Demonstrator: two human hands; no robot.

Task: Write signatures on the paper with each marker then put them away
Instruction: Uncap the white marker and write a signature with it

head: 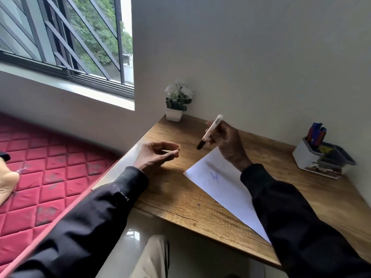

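Head view: right grip [224, 137] clasps marker [210, 131], left grip [158, 155] slack, empty; scrawl [214, 175] on paper [226, 193] seemingly illegible.

soft daylight enters through the window [66, 41], edges bow from wide-angle distortion, and the hands look slightly blurred.

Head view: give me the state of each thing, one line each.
Marker: gripped by right hand, tilted, dark end down, above desk.
Left hand: loosely curled, empty.
Paper: flat, blue scribble on it.
Organizer: upright, markers standing in it.
Potted plant: upright.
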